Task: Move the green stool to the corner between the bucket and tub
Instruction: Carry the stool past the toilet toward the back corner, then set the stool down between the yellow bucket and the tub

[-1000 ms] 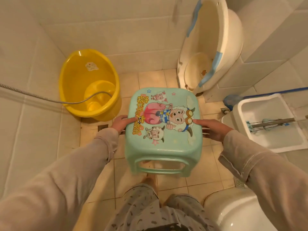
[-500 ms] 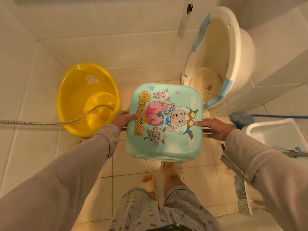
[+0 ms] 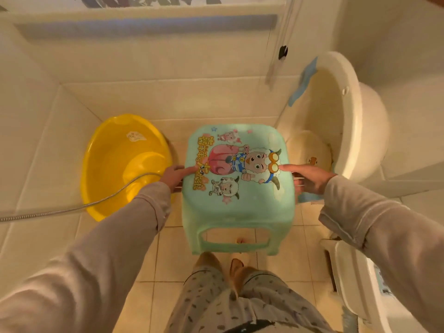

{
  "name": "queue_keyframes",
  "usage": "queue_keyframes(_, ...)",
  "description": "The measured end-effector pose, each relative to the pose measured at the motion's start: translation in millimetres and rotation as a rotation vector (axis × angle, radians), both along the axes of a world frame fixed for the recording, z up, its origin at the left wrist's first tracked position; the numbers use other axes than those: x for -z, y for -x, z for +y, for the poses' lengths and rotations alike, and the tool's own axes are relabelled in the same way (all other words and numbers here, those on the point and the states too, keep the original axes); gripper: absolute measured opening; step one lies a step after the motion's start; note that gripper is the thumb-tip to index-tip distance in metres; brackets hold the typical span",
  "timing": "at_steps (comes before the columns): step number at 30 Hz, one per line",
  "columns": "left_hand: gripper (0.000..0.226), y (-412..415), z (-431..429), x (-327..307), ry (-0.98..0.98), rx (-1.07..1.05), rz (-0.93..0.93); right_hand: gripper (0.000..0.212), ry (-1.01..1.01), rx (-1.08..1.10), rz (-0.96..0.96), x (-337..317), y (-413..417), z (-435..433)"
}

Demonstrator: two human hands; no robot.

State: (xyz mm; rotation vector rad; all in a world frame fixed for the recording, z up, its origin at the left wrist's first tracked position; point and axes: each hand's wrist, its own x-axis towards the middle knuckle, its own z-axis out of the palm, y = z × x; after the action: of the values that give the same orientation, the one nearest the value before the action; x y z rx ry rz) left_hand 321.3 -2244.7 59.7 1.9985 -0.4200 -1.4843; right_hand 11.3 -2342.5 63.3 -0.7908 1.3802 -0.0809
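Observation:
The green stool (image 3: 240, 207), with cartoon sheep printed on its seat, is held upright between the yellow bucket (image 3: 113, 164) on the left and the cream tub (image 3: 346, 121) leaning against the wall on the right. My left hand (image 3: 176, 175) grips the stool's left edge, thumb on the seat. My right hand (image 3: 310, 177) grips the right edge the same way. Whether the stool's legs touch the tiled floor I cannot tell.
A metal shower hose (image 3: 72, 207) runs from the left into the bucket. A white fixture (image 3: 355, 280) stands at the lower right. Tiled walls close the corner behind. My legs and feet (image 3: 216, 263) are just below the stool.
I have stepped forward and carried the stool toward the back wall; it now sits level with the bucket and tub. Both hands keep the same grip.

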Motion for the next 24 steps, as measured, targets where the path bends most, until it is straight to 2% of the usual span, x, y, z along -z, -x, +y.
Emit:
queue_keyframes(9,0.066,-25,-82,7,-0.012,-0.005,-0.016,0.013,0.043,-0.045,-0.05,10,-22,-72)
queue_keyframes(13,0.064,-39,-119,22,-0.043,0.047,-0.003,0.02,0.018,-0.006,-0.048,23,-30,-96)
queue_keyframes(17,0.068,-56,-162,29,-0.079,0.082,0.038,0.04,-0.013,0.06,-0.009,34,-40,-125)
queue_keyframes(24,0.057,-73,-227,45,-0.106,0.164,0.064,0.042,-0.016,0.164,0.008,48,-59,-172)
